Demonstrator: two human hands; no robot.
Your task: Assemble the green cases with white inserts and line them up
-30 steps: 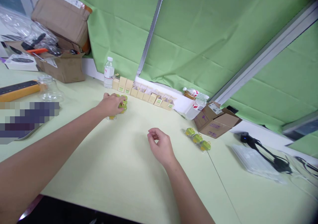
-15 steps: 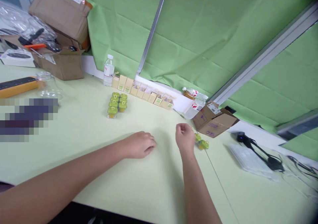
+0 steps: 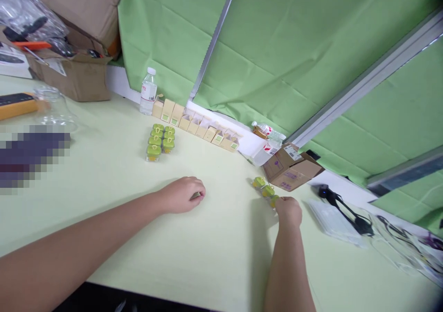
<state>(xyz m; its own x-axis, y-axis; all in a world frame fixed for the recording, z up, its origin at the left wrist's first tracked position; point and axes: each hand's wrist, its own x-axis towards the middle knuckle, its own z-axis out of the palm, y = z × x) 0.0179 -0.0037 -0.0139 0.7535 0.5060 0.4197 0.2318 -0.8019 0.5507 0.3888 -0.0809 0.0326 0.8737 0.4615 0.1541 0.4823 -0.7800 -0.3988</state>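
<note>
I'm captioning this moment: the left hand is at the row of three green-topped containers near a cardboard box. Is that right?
Wrong hand: the head view shows the right hand at the row of three green-topped containers near a cardboard box.

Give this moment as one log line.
left hand: curled, no object visible | right hand: at end green-lidded container in row of three, grip unclear | two-column container cluster: beyond left hand
</note>
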